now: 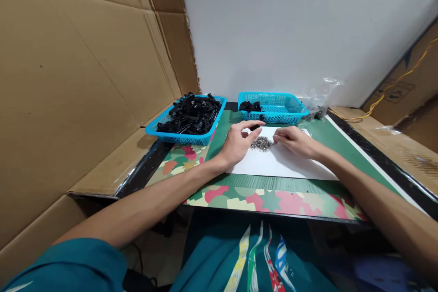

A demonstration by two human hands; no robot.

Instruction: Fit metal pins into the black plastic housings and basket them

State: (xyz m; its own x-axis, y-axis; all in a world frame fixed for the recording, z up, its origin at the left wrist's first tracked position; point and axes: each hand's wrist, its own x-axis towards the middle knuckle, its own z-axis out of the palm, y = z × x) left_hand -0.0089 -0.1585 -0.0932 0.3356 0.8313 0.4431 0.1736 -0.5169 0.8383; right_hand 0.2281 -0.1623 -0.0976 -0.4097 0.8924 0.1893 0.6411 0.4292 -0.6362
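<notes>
Left hand: the left hand [237,141] grasps a small black part [255,127] between thumb and fingers, above the far left portion of the white sheet [284,166].
Right hand: the right hand [296,140] has its fingers curled in and the fingertips drawn together at the right side of the pile; whether they pinch a piece is too small to make out.
Metal pile: tiny shiny metal pieces [262,144] lie loose between the hands, left of the sheet's middle.
Sheet: it lies on the green desk [345,143], its near edge just behind the patterned strip [284,200] along the desk's near edge.
Left basket: a blue left basket [191,139], heaped with black pieces [195,114], sits at the desk's far left corner.
Right basket: a blue right basket [282,117] stands by the far edge, a few black items [250,106] at its left end.
Bag: a clear plastic bag [320,102] rests beside it, toward the far right corner.
Pile risk: a sleeveless forearm or wrist dragging the sheet could likely scatter the metal pieces.
Grip risk: a slack pinch might drop the black part into them.
Basket risk: a knock could spill the heap's top.
</notes>
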